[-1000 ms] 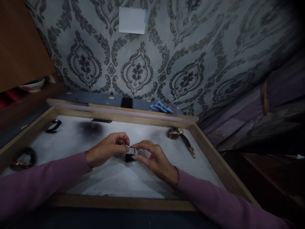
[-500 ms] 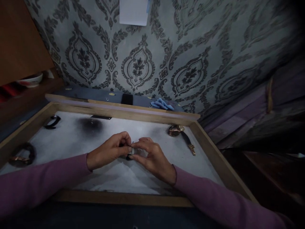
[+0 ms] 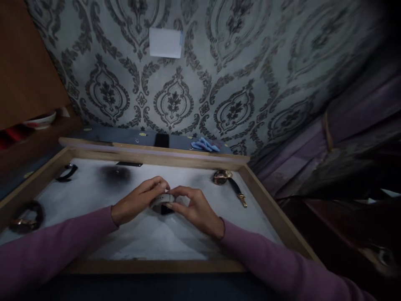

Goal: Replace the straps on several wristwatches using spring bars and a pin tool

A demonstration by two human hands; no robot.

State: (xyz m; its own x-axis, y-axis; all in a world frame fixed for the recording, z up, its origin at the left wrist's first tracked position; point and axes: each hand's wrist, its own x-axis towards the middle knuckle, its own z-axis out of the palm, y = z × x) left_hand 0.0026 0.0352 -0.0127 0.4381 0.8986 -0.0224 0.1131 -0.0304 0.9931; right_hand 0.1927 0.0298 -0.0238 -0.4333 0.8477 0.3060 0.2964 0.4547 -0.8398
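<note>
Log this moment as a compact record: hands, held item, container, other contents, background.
right hand: fingers closed on the watch
left hand: at the strap's upper edge; grip partly hidden
held item: watch, light strap, dark face
container: wooden-framed tray, pale lining
left side: small black watch; larger dark-and-gold watch
right side: gold-cased watch, black strap
behind tray: black rectangle, blue cloth
wall: white sheet

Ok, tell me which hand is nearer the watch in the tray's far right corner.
The right hand: it is left of the watch, on its near side; the left hand is farther off to the left.
</note>
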